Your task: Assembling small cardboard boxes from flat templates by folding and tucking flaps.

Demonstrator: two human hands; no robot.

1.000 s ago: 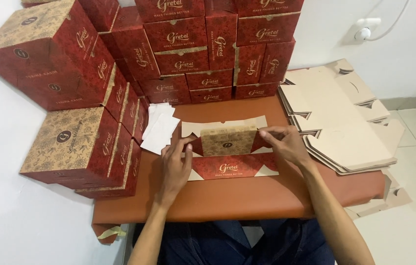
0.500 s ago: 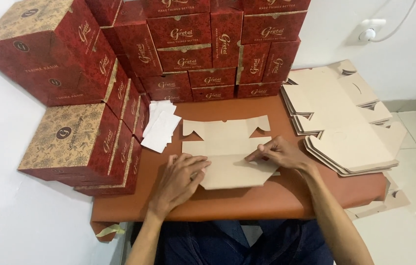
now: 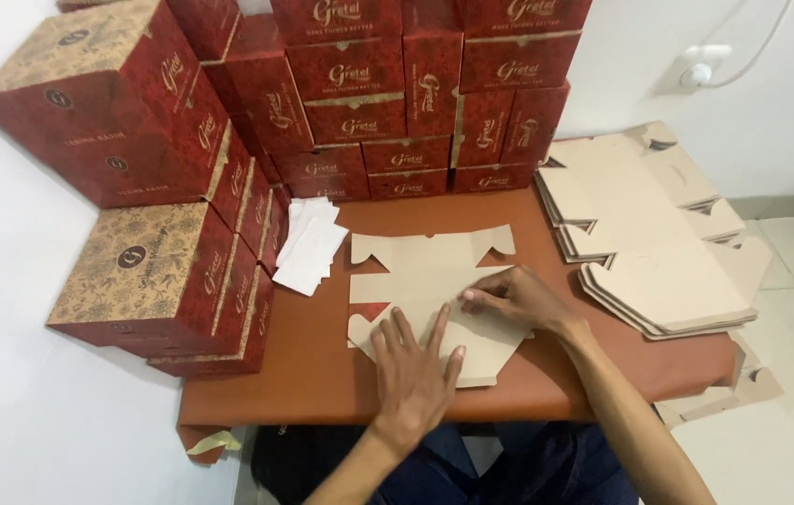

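Observation:
A flat brown cardboard box blank (image 3: 420,271) lies plain side up on the reddish-brown table (image 3: 322,374). My left hand (image 3: 413,365) rests flat on its near part, fingers spread. My right hand (image 3: 514,297) presses on the blank's right side, fingertips bent along a fold line. Neither hand lifts the blank off the table.
Assembled dark red and gold boxes (image 3: 387,84) are stacked along the back wall and on the left (image 3: 149,281). A pile of flat brown blanks (image 3: 645,234) lies at the right. Small white paper sheets (image 3: 311,248) sit left of the blank. A wall socket (image 3: 701,70) is at upper right.
The blank, held partly folded with its red printed side showing a second ago, now lies flat, plain side up. My left hand has moved onto its near part.

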